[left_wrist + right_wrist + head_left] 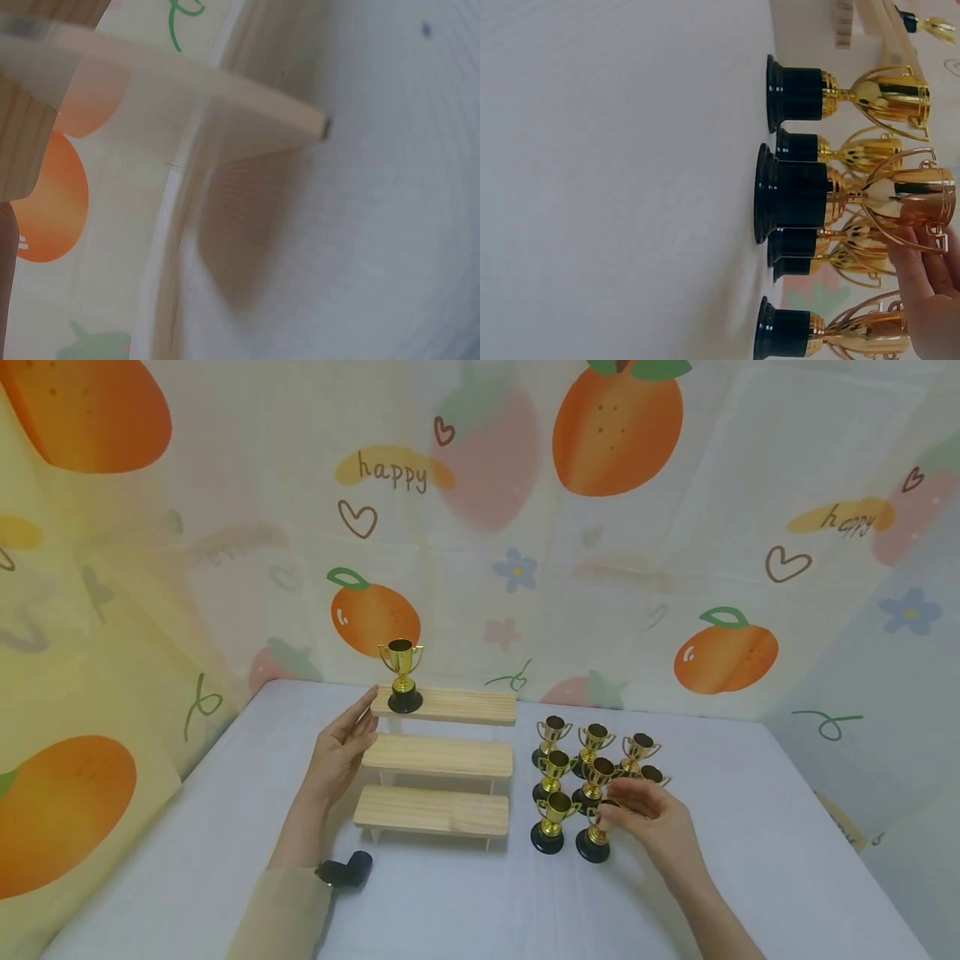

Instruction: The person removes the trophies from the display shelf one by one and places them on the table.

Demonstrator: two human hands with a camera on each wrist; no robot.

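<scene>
A three-tier wooden display stand [438,758] stands on the white cloth, with one gold trophy cup [402,670] upright at the left of its top tier. My left hand [337,758] touches the left end of the top shelf, fingers extended. In the left wrist view the end of a wooden shelf [26,142] shows, with a bit of finger beneath it. My right hand [656,822] pinches the cup of the front-right trophy [595,845]. The right wrist view has this trophy [802,193] upright, its black base at about the tabletop, with fingers [915,274] at the cup's handle.
Several more gold trophies with black bases, among them the front-left one [551,827], stand close together right of the stand. The white tablecloth [450,910] spreads around them. A fruit-patterned curtain [480,568] hangs behind. A black wrist camera [348,868] sits by my left sleeve.
</scene>
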